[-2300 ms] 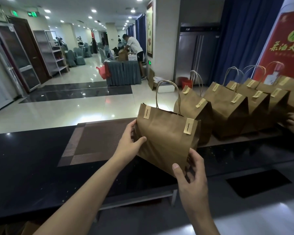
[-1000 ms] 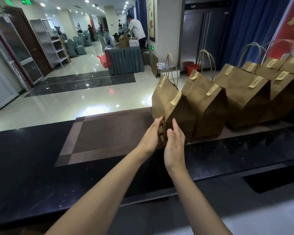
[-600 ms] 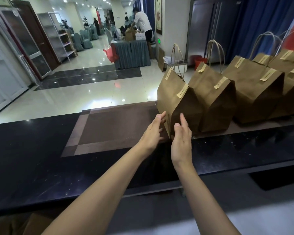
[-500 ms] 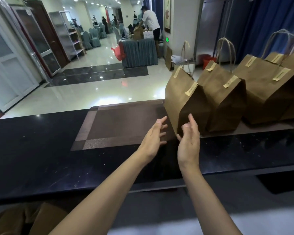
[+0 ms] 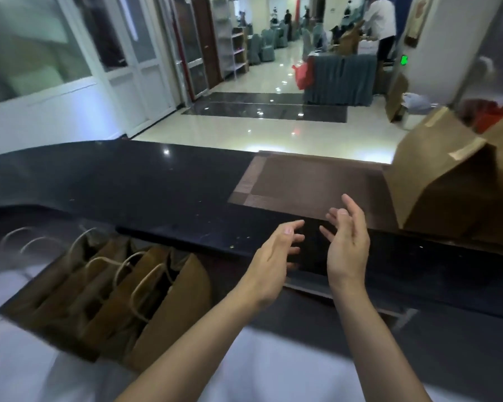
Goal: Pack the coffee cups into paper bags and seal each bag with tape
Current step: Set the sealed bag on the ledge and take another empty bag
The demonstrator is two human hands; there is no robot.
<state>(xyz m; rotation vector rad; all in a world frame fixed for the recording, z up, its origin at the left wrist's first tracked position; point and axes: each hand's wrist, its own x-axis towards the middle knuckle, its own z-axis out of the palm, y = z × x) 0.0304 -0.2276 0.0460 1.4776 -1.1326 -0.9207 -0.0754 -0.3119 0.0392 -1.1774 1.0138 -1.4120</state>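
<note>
Fingers point(image 5: 350, 206) of the left hand point(image 5: 270, 256) and right hand point(image 5: 349, 248) hang loosely spread and empty above the glossy black bench point(image 5: 157, 184), one taped brown paper bag point(image 5: 436, 181) standing done at right, open handled brown paper bags point(image 5: 122, 300) below apparently awaiting packing.

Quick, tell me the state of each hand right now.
Left hand: open, fingers relaxed, holding nothing.
Right hand: open, holding nothing, apart from the taped paper bag.
</note>
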